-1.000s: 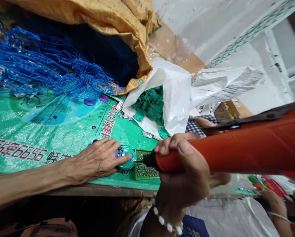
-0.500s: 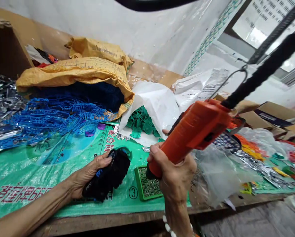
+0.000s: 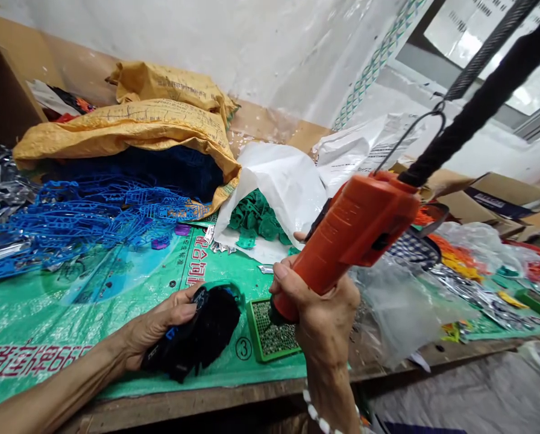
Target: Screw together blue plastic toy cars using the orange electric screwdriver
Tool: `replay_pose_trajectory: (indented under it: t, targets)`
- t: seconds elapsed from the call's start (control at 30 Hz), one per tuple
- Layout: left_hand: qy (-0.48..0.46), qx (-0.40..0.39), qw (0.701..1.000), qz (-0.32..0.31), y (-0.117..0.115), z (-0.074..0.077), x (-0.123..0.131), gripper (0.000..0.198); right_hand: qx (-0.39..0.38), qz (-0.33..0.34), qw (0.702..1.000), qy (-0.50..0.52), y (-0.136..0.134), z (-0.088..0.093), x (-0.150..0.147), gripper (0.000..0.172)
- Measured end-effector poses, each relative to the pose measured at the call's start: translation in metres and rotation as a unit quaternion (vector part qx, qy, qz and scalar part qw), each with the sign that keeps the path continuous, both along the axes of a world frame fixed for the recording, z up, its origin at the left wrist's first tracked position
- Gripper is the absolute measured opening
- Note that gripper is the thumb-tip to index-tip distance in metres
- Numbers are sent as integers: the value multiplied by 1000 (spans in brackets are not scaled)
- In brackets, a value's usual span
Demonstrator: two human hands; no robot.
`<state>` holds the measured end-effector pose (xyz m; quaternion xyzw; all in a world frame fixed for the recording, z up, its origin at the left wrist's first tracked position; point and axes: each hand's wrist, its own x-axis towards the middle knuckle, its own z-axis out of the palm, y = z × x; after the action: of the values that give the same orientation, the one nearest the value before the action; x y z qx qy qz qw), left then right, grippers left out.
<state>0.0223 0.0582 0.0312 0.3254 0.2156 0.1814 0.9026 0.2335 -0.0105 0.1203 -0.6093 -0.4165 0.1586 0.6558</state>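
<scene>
My right hand (image 3: 319, 307) is wrapped round an orange electric screwdriver (image 3: 351, 223), which hangs from a black cable and a wire hook. Its lower end points down over a green tray (image 3: 276, 352) filled with small metal screws. On the left, my left hand (image 3: 170, 319) grips a black plastic part (image 3: 207, 331) with a blue detail and a green translucent piece at its far edge. The exact kind of this black part cannot be made out. Both hands are above the green printed sheet (image 3: 129, 307).
Blue plastic frames (image 3: 102, 211) spill from a yellow woven sack (image 3: 161, 123). Behind the tray, a white bag (image 3: 288, 181) holds green pieces (image 3: 258, 220). Silver parts (image 3: 3, 187) are heaped at left. Clear plastic bags (image 3: 401, 313), orange parts and cardboard boxes (image 3: 509, 193) stand right.
My left hand has turned the black part slightly, showing more of its dark side. The screwdriver stays over the screw tray. The whole view has shifted a little.
</scene>
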Motion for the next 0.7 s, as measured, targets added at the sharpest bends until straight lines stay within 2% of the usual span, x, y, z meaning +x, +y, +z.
replay_pose_trajectory:
  t: [0.07,0.1,0.13,0.17,0.2,0.27,0.3,0.33,0.37,0.43,0.47,0.5,0.53,0.57,0.7]
  targets:
    - [30,31,999,-15,1,0,-4,71,-9,0,1000,-2,-2,1,1,34]
    - [57,84,995,-24,3,0,-6,69,-11,-1,1000,-4,-3,1,1,34]
    - [91,171,980,-33,4,0,-8,66,-13,0,1000,-8,-3,1,1,34]
    - [126,289,948,-38,7,-1,-9,61,-13,1,1000,-13,-4,2,2,33]
    - [161,424,891,-36,9,-3,-10,55,-11,3,1000,-17,-4,3,2,32]
    - [218,661,718,-12,12,-8,-10,47,-4,9,1000,-20,-4,4,3,30]
    - [232,740,631,4,12,-12,-9,48,2,12,1000,-17,-4,4,3,29]
    - [241,794,558,17,12,-15,-7,50,8,12,1000,-14,-3,4,3,27]
    - [249,829,501,20,10,-18,-6,52,13,10,1000,-11,-3,3,4,27]
    - [268,864,425,1,4,-21,-1,55,22,2,1000,-14,-3,1,4,27]
    - [281,870,404,-12,0,-21,0,55,23,-3,1000,-18,-3,0,4,28]
    - [295,870,396,-19,-3,-19,2,56,24,-6,999,-22,-3,-1,4,28]
    - [302,864,402,-24,-6,-17,2,56,24,-8,999,-23,-3,-2,4,30]
    - [298,855,423,-25,-9,-14,2,57,23,-6,999,-20,-4,-3,3,32]
    - [222,810,543,-7,-13,-2,-5,55,30,20,999,4,-5,-7,1,48]
